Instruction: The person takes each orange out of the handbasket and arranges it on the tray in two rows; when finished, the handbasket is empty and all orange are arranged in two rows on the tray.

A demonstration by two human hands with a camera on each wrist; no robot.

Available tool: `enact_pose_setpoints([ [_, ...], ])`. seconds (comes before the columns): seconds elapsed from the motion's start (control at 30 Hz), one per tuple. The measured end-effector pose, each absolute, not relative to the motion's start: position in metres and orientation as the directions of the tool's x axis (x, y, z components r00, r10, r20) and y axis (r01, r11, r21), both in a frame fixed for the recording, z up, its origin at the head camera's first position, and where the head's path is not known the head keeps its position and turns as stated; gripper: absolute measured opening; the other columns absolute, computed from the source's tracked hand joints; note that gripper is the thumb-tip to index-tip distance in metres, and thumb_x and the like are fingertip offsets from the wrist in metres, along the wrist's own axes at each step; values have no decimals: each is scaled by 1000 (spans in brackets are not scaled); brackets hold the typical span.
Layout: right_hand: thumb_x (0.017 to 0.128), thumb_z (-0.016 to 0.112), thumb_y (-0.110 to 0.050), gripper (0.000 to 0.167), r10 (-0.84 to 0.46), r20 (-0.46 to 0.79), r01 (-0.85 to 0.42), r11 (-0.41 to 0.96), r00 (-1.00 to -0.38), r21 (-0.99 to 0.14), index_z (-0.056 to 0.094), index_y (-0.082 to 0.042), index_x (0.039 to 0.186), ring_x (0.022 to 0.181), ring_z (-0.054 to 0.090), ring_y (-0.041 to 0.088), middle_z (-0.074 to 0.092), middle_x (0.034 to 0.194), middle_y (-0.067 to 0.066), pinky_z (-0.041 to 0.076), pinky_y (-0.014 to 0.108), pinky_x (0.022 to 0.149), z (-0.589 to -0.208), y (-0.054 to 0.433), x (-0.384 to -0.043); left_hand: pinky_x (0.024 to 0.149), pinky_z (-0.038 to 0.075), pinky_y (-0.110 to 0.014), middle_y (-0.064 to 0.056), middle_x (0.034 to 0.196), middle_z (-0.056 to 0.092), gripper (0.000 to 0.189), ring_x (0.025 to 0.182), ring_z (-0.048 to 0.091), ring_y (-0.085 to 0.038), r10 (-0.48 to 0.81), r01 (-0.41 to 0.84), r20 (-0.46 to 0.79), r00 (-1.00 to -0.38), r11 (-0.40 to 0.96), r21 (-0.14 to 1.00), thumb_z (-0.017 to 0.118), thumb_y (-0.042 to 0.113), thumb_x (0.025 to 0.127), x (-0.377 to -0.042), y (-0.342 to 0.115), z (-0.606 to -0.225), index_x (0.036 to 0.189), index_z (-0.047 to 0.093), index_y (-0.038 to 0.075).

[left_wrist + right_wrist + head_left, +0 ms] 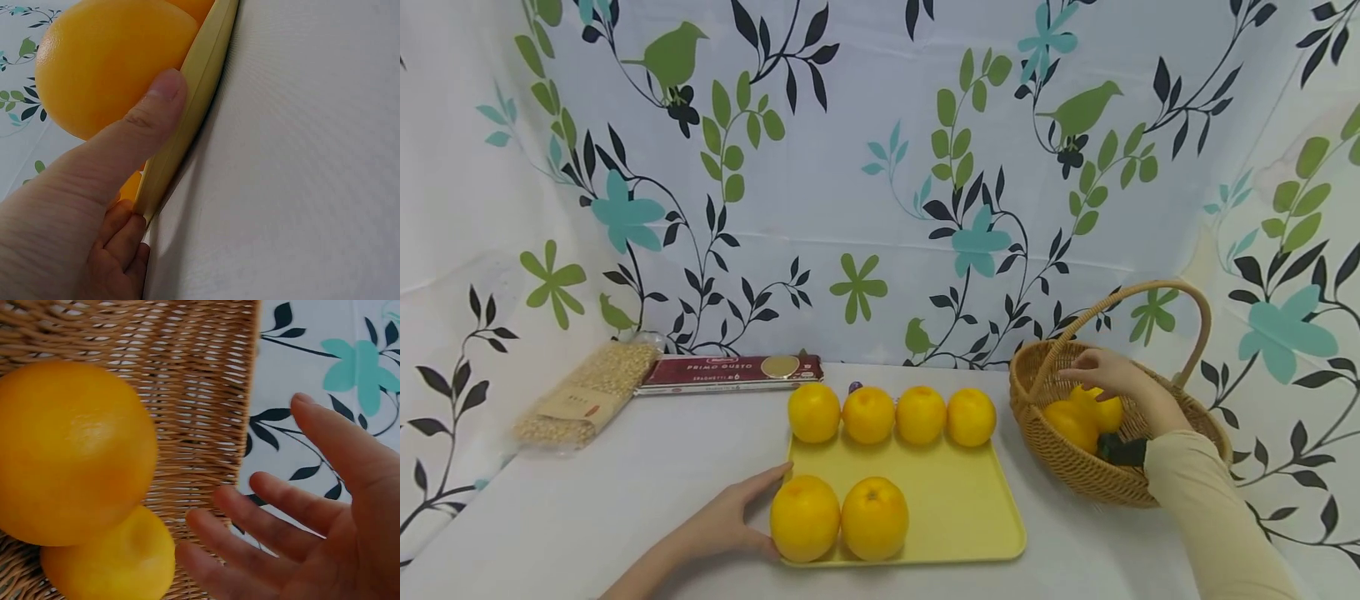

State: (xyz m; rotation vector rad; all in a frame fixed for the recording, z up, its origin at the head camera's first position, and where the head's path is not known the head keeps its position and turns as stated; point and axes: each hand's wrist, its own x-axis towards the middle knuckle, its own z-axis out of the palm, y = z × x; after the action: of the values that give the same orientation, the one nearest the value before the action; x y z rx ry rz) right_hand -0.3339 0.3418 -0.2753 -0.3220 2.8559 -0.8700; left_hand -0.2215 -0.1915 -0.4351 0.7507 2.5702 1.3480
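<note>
A yellow tray (940,500) bears a back row of several oranges (868,414) and two more oranges (875,518) at its front left. My left hand (727,517) touches the tray's left edge with thumb and fingers spread, beside the front-left orange (119,62). In the left wrist view its thumb lies along the tray rim (187,106). My right hand (1108,375) reaches over the wicker basket (1037,417), above the oranges (1071,425) inside. The right wrist view shows its fingers (269,519) loosely extended and holding nothing, apart from the large orange (75,450).
Left of the tray, at the back, lie a clear bag of pale grains or beans (587,392) and a dark red spaghetti pack (730,372). The basket's tall arched handle (1195,308) rises beside my right hand. A patterned cloth (880,167) hangs behind the table.
</note>
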Motion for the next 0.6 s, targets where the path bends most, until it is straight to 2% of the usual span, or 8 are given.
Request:
enact_pose_setpoints([
  [0.13,78,62,-47,63,-283,-147,-157,814,-948,-559,50,9,105,88,56,35,52,102,24,54,41,65,-287,347,-343,99,19,-57,-16,139,32,94,126,26,-38,490,358,97,-866,475,804,81,31,62,-220,-192,-434,138,32,6],
  [0.23,78,64,-46,67,-252,-195,-113,837,-948,-535,49,10,110,88,54,34,52,102,24,54,42,65,-289,342,-340,99,19,-57,-17,139,32,94,126,25,-38,489,356,94,-867,475,805,81,31,62,-219,-193,-434,138,32,5],
  [0.4,78,67,-35,68,-159,-314,0,892,-936,-452,43,13,119,90,52,35,51,104,24,53,43,69,-294,331,-334,99,18,-57,-17,139,32,95,126,25,-39,486,362,104,-868,475,802,81,31,61,-219,-195,-435,138,32,5],
  [0.6,75,71,-30,75,-132,-358,26,914,-924,-405,35,17,121,91,51,35,49,105,25,51,44,70,-301,327,-330,100,18,-57,-15,139,32,94,126,25,-37,496,370,109,-861,466,803,81,31,61,-222,-194,-436,138,32,7],
])
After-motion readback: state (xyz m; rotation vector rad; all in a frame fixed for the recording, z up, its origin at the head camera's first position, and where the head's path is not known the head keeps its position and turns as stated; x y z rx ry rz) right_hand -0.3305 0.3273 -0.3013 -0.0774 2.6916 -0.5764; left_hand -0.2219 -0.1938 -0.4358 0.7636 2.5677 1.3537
